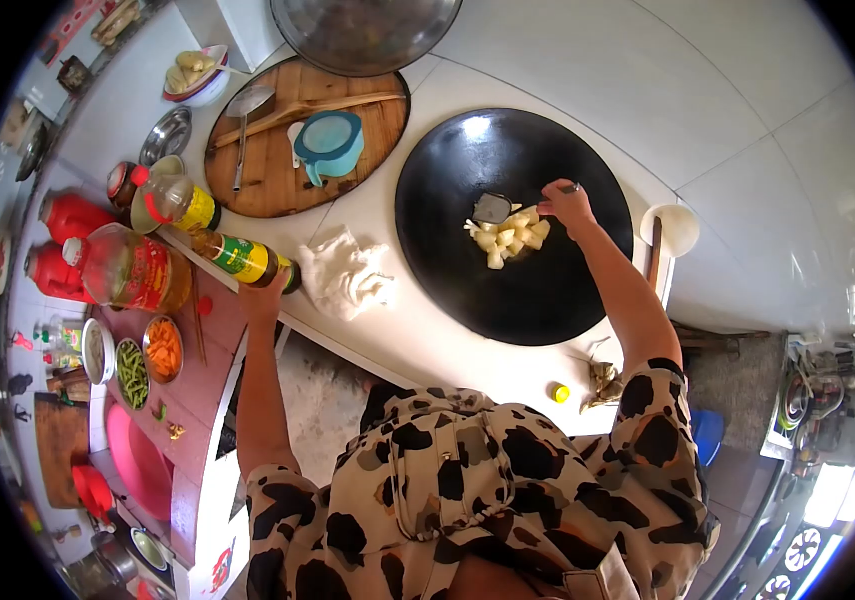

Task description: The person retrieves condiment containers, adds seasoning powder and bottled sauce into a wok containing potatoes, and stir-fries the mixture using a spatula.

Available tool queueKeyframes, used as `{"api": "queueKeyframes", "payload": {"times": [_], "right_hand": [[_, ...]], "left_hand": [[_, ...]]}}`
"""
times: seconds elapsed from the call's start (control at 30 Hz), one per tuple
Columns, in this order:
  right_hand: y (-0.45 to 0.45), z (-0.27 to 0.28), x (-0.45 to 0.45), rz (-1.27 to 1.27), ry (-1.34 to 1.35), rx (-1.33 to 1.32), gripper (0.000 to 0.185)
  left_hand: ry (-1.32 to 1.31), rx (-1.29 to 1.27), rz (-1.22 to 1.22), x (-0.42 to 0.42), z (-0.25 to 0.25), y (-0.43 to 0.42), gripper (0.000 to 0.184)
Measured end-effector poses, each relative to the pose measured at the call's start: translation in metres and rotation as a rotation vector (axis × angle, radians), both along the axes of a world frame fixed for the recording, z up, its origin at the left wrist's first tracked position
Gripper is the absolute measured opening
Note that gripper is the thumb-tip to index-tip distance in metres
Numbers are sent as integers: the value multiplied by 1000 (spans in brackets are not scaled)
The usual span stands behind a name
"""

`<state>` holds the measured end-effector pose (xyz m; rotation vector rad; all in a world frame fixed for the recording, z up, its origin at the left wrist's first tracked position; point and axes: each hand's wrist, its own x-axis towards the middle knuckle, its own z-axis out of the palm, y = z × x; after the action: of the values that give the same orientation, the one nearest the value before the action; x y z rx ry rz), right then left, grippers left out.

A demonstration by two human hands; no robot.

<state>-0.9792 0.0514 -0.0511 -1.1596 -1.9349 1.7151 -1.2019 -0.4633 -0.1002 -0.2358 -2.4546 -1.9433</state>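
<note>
My left hand (pixel 264 300) is wrapped around a dark sauce bottle (pixel 245 260) with a yellow and green label. The bottle lies tilted in view, its neck toward the oil bottles on the left. Over the black wok (pixel 467 290), my right hand (pixel 567 206) is closed on the handle of a metal spatula (pixel 492 208). The spatula's blade is down in the wok, touching pale, chunky pieces that look like potato (pixel 509 238). Beside the left hand, a crumpled white cloth (pixel 347 275) lies on the counter.
A round wooden board (pixel 357 180) carries a turner (pixel 250 100), a wooden stick and a teal lidded container (pixel 329 143). Oil bottles (pixel 137 268) stand left, near bowls of carrot (pixel 163 348) and green vegetable (pixel 132 373). A yellow cap (pixel 560 393) sits by the counter's front edge.
</note>
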Motion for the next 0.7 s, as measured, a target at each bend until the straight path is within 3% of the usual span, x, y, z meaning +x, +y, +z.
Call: {"api": "queueKeyframes", "payload": {"times": [0.2, 0.37, 0.5, 0.63, 0.7], "right_hand": [[-16, 48, 0, 282, -152, 19, 14], [1, 37, 15, 356, -288, 57, 15], [-7, 66, 32, 365, -234, 230, 11], [-34, 45, 68, 547, 13, 806, 5], [-51, 30, 85, 708, -26, 1144, 11]], "left_hand": [[-40, 85, -21, -2, -2, 2, 54], [-22, 9, -9, 11, 23, 6, 55], [-28, 8, -5, 9, 18, 6, 57], [-50, -13, 26, 7, 19, 5, 58], [-29, 14, 2, 3, 10, 4, 57]]}}
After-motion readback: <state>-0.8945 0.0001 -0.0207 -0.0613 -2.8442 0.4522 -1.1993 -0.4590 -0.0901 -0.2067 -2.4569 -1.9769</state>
